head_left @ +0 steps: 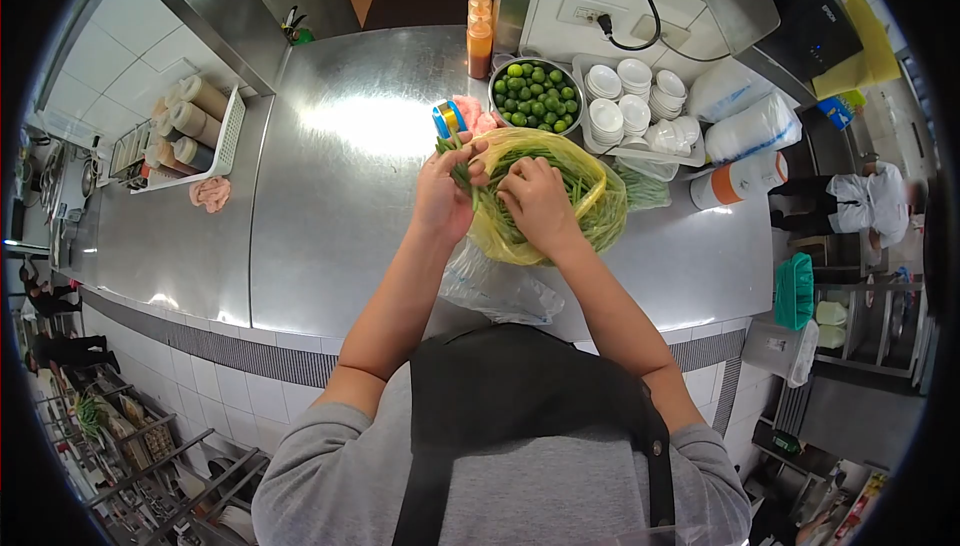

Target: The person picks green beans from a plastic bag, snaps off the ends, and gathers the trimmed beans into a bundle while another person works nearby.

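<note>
A yellow plastic bag [608, 208] lies open on the steel counter, filled with long, thin green beans [520, 153]. At its left edge, my left hand [447, 191] is closed round a small bunch of green beans, their ends sticking up past the fingers. My right hand [537, 204] is over the bag's mouth with its fingers bent and pinched together among the beans. Its fingertips are partly hidden, so what they grip cannot be made out. A clear plastic bag [495, 281] lies crumpled below the yellow one, close to my apron.
Behind the bag stand a bowl of limes [535, 96], orange sauce bottles [480, 41], a blue-and-yellow roll [447, 118] and a pink cloth [468, 109]. White cups [605, 118] fill a tray at right. A basket of bottles [228, 136] sits left. Another person [868, 196] stands far right.
</note>
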Tool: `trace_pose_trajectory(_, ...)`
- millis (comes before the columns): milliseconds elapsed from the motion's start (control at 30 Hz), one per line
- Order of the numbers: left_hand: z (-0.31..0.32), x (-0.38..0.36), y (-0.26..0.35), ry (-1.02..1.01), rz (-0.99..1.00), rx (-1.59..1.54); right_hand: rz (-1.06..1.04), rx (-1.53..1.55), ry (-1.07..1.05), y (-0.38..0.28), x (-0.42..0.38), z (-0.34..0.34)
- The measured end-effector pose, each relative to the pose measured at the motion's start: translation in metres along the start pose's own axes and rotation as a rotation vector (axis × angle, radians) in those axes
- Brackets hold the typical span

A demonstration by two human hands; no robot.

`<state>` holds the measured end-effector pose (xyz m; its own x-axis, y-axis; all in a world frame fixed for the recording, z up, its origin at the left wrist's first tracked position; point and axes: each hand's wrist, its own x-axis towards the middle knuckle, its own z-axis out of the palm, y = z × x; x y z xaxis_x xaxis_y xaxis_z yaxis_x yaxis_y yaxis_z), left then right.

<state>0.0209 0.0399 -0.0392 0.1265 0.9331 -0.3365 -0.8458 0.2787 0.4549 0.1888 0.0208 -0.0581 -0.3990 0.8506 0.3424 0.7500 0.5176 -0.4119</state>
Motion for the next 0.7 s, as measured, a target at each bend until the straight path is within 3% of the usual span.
trace_pose_trajectory(100, -0.009, -0.001, 0.005, -0.06, 0.02, 0.162, 0.012, 0.234, 0.127, 0.0, 0.004, -0.013)
trace_pose_trajectory(167, 0.001, -0.01, 0.007, -0.06, 0.022, 0.289, 0.318, 0.56, 0.189, -0.011, 0.008, -0.036)
trace_pose_trajectory(233, 0.019, -0.021, 0.002, -0.085, 0.071, 0.832, 0.316, 0.711, 0.29, -0.008, 0.007, -0.038)
trace_pose_trajectory(300, 0.023, -0.024, -0.004, -0.191, 0.051, 0.888, 0.389, 1.014, 0.244, -0.008, 0.007, -0.052)
trace_pose_trajectory(400, 0.019, -0.019, -0.017, -0.301, 0.109, 0.84, 0.389, 1.026, 0.253, 0.002, 0.004, -0.053)
trace_pose_trajectory(433, 0.02, -0.018, -0.017, -0.303, 0.11, 0.841, 0.388, 1.025, 0.255, 0.003, 0.004, -0.056)
trace_pose_trajectory(500, 0.019, -0.017, -0.018, -0.286, 0.104, 0.916, 0.11, 0.389, 0.357, 0.002, 0.004, -0.062)
trace_pose_trajectory(633, 0.02, -0.014, -0.021, -0.269, 0.074, 0.866, -0.055, 0.132, 0.489, 0.007, 0.002, -0.045)
trace_pose_trajectory(700, 0.02, -0.017, -0.015, -0.259, -0.156, 0.884, -0.047, 0.047, 0.539, 0.018, -0.001, -0.038)
